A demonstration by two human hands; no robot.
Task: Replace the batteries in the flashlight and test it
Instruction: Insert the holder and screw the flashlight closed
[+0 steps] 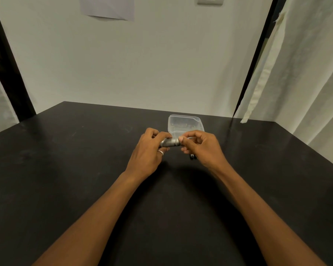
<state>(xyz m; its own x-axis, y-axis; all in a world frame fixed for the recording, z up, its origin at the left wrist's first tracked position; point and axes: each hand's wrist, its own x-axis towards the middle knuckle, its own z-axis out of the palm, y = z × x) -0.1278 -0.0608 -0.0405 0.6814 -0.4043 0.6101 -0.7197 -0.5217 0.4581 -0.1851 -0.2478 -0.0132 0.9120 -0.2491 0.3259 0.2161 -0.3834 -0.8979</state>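
A small grey metal flashlight [170, 143] lies level between both hands, above the black table [85, 169]. My left hand [149, 150], with a ring on one finger, grips its left part. My right hand [199, 145] pinches its right end with thumb and fingertips. Most of the flashlight's ends are hidden by my fingers. A small dark object [193, 156] lies on the table just under my right hand; I cannot tell what it is.
A clear plastic container [185, 123] stands on the table right behind my hands, with small items inside that are blurred. A white wall rises behind the table. A pale curtain [296, 73] hangs at the right.
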